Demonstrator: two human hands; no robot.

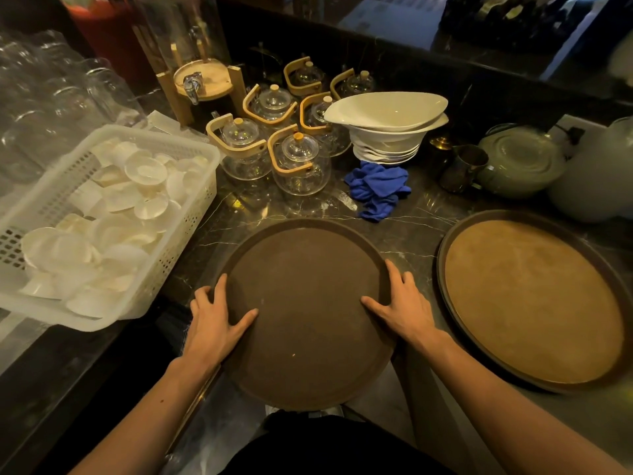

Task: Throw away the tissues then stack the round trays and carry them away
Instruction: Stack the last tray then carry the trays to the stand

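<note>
Dark marble desk (404, 231) carries two round trays. A person holds the dark brown tray (305, 313) at both sides: the left hand (214, 320) and the right hand (402, 308) each have the thumb on top and the fingers (399, 279) curled over the rim. Its near edge hangs over the desk. The lighter tray (531, 299) lies flat, just beside, toward the right hand. I see no tissues. I think the held tray must go right, onto that one.
</note>
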